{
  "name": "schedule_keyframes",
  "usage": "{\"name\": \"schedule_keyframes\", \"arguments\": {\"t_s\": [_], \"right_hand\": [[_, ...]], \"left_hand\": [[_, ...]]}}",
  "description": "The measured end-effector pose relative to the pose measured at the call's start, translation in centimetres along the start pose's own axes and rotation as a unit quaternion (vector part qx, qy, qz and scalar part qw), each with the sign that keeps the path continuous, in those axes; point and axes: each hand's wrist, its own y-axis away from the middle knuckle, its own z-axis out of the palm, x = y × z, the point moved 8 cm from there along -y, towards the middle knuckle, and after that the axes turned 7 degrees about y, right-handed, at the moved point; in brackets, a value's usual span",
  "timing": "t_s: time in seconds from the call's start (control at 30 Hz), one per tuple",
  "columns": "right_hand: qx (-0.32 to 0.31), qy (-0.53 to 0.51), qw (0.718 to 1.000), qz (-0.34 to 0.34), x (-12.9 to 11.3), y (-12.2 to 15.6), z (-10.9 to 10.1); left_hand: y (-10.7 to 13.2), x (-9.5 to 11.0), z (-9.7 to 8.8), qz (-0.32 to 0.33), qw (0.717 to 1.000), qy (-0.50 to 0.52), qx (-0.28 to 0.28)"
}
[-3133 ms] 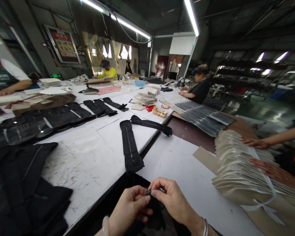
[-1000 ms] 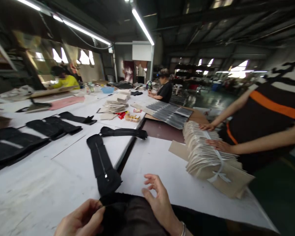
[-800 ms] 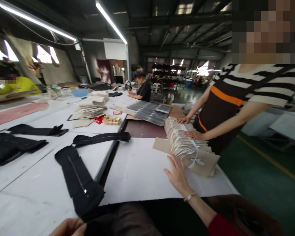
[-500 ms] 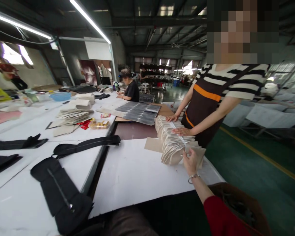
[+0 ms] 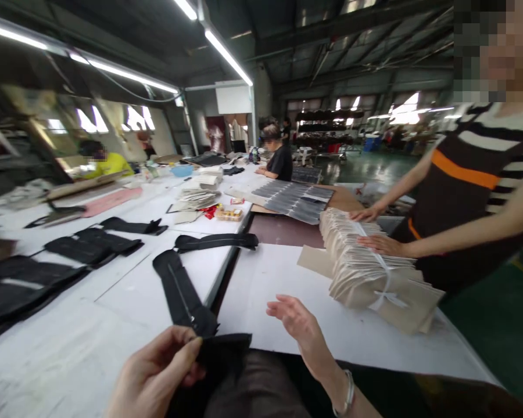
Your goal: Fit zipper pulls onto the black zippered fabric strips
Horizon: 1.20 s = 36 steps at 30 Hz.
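My left hand (image 5: 157,374) pinches the edge of a black fabric piece (image 5: 220,354) at the near table edge, thumb and fingers closed on it. My right hand (image 5: 298,325) hovers open over the white table top (image 5: 279,278), fingers spread, holding nothing. A black zippered strip (image 5: 178,287) lies just beyond my left hand, with another black strip (image 5: 215,241) across its far end. A tied bundle of beige card pieces (image 5: 370,273) sits to the right of my right hand.
A person in a striped top stands at the right with both hands (image 5: 377,229) on the bundle. More black fabric pieces (image 5: 91,247) lie at the left. Grey sheets (image 5: 294,200), paper stacks (image 5: 196,197) and other seated workers are farther back.
My right hand has come back from the beige bundle to hover near my left hand. My left hand, out of view half a second ago, shows again holding the black fabric. The view swung back left.
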Motion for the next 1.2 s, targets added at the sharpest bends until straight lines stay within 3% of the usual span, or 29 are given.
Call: {"name": "schedule_keyframes", "arguments": {"t_s": [0.07, 0.13, 0.3, 0.43, 0.5, 0.6, 0.7, 0.87, 1.03, 1.1, 1.2], "right_hand": [[-0.047, -0.097, 0.993, -0.054, -4.4, 0.3, 2.0], [-0.067, -0.097, 0.989, -0.091, -7.6, 0.6, 3.3], [-0.026, 0.061, 0.979, -0.191, -11.3, 1.6, 4.8], [0.049, 0.196, 0.927, -0.315, -13.3, 2.5, 5.8], [0.074, 0.227, 0.908, -0.346, -13.6, 2.5, 6.5], [0.084, 0.236, 0.903, -0.349, -13.6, 2.0, 7.2], [0.076, 0.220, 0.916, -0.326, -13.4, 1.5, 7.5], [0.022, 0.165, 0.958, -0.233, -12.6, 0.3, 7.8], [0.011, 0.161, 0.957, -0.241, -12.8, 0.1, 8.4], [0.006, 0.166, 0.955, -0.246, -12.9, 0.0, 8.8], [-0.013, 0.159, 0.955, -0.249, -12.9, 0.0, 9.6]], "left_hand": [[0.2, 0.8, 0.5, -0.003, 1.000, 0.014, -0.008], [0.4, 1.2, 0.7, -0.001, 1.000, 0.029, -0.009], [0.7, 1.3, 0.7, 0.021, 0.999, 0.040, -0.006], [0.8, 0.7, 0.5, 0.019, 0.998, 0.055, 0.016], [0.8, 0.5, 0.4, 0.019, 0.997, 0.068, 0.018], [0.7, 0.1, 0.2, 0.019, 0.997, 0.078, 0.022], [0.7, -0.2, 0.1, 0.016, 0.996, 0.083, 0.016], [1.0, -0.8, -0.4, 0.019, 0.995, 0.091, 0.033], [1.1, -1.6, -0.8, 0.014, 0.998, 0.062, 0.004], [1.2, -1.4, -1.0, 0.024, 0.999, 0.026, -0.002], [1.3, 0.0, -1.1, 0.078, 0.990, -0.122, -0.003]]}}
